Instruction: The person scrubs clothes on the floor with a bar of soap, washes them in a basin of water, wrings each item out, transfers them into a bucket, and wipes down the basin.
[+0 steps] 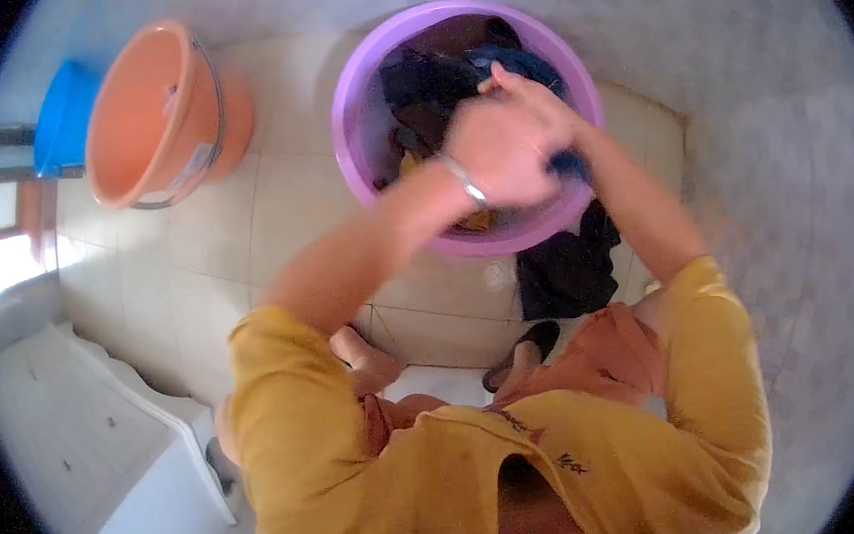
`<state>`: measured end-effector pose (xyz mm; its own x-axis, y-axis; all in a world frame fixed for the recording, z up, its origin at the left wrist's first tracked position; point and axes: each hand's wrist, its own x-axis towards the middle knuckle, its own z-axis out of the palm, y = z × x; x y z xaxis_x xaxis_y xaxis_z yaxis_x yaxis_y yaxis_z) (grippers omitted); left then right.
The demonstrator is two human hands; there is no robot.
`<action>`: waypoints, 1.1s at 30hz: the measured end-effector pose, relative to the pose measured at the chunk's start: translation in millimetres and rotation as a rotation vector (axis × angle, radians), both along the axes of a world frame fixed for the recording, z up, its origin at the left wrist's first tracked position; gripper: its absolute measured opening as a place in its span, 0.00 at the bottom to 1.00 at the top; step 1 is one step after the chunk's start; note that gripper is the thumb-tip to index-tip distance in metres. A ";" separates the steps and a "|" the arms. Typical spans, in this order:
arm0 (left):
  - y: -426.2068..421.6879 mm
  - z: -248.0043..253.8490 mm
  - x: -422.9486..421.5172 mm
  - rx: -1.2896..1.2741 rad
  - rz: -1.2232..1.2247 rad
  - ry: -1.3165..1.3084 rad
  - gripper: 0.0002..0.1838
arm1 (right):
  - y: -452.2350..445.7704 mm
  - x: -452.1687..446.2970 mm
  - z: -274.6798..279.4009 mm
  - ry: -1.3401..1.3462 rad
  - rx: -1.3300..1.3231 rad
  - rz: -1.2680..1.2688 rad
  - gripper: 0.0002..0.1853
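Both of my hands are brought together above a purple tub (478,247) full of wet-looking dark clothes (427,74). My left hand (507,155), smeared by motion and with a silver bangle at the wrist, is closed. A bit of dark blue cloth (568,164) shows beside it. Crossing over the far side, my right hand (531,104) is curled against the left, its fingertips pointing up and left near more blue fabric. Where the two hands meet, the grip on the cloth is partly hidden. A yellowish cloth (409,163) lies lower in the tub.
An orange bucket (140,119) with a metal handle stands tilted-looking at the left, in front of a blue container (64,120). Another dark garment (570,271) lies on the tiled floor (209,234) by my foot. White furniture (146,395) is at the lower left.
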<state>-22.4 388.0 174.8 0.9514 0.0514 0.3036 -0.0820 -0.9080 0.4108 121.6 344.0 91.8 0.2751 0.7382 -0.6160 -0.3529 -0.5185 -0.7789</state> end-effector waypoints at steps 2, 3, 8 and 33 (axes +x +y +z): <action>68.8 19.0 -16.9 -0.218 0.295 -0.340 0.16 | 2.4 -25.9 -27.1 -0.534 0.340 0.012 0.23; 100.3 41.4 -33.3 -0.262 0.453 -0.146 0.18 | 11.8 -46.8 -23.7 -0.903 -0.116 0.227 0.26; 266.2 118.9 -168.8 -0.078 0.708 -0.461 0.18 | 8.6 -75.0 -85.0 -1.560 -0.173 0.080 0.23; 216.4 39.6 -82.3 -0.331 0.159 0.228 0.32 | -27.3 -37.8 253.0 -0.878 0.630 -1.097 0.13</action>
